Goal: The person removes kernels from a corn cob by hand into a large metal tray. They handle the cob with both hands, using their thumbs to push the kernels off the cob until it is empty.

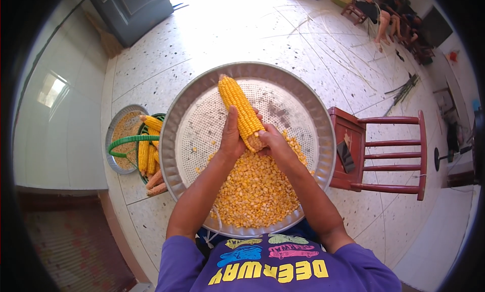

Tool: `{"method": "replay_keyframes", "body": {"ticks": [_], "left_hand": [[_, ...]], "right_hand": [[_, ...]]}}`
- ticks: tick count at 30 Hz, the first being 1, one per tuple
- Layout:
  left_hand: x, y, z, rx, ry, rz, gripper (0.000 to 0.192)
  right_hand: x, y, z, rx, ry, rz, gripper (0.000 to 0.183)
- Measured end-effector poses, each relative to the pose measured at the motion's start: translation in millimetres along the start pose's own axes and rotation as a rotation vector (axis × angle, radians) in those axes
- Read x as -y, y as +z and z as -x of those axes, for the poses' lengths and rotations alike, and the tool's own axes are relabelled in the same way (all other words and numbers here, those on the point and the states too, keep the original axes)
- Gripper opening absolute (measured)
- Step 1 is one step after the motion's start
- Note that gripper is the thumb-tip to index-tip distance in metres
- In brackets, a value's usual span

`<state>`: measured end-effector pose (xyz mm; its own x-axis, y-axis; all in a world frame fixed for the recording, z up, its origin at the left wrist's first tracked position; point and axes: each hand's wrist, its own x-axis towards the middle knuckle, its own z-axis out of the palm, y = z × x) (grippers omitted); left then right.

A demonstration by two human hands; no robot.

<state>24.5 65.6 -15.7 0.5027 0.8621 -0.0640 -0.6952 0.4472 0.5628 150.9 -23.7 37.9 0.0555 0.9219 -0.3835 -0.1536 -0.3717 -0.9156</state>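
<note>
A yellow ear of corn (238, 106) is held above a large round metal sieve pan (195, 79) with a perforated bottom. My left hand (232, 136) wraps around the lower left side of the ear, its thumb lying along the kernels. At the ear's near end, my right hand (274, 140) grips with the thumb on the kernels; part of the cob there is bare. Loose corn kernels (257, 189) are heaped in the near part of the pan, under and between my forearms. A few stray kernels lie farther left on the perforated bottom.
Left of the pan, a green basket (130, 140) holds corn ears (144, 157), with stripped cobs (156, 184) beside it and a metal tray (110, 155) of grain behind. At right stands a red wooden chair (394, 155) with a phone (345, 157). Several people sit at the upper right.
</note>
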Motion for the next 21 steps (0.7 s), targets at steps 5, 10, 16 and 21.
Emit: {"method": "replay_keyframes", "body": {"ticks": [5,10,16,21], "left_hand": [[-0.4,-4.1,-0.2,0.014,-0.009,0.01,0.069],[0.9,-0.7,-0.7,0.014,0.007,-0.002,0.069],[1.8,-0.7,-1.0,0.04,-0.014,0.01,0.067],[1.1,-0.1,-0.3,0.036,-0.011,-0.007,0.066]], "right_hand": [[6.8,4.1,-0.2,-0.03,0.038,0.002,0.047],[4.8,0.2,-1.3,-0.016,0.055,0.017,0.047],[2.6,-0.8,-2.2,-0.009,0.035,0.007,0.051],[-0.8,-3.2,-6.4,0.012,0.045,-0.022,0.055]]}}
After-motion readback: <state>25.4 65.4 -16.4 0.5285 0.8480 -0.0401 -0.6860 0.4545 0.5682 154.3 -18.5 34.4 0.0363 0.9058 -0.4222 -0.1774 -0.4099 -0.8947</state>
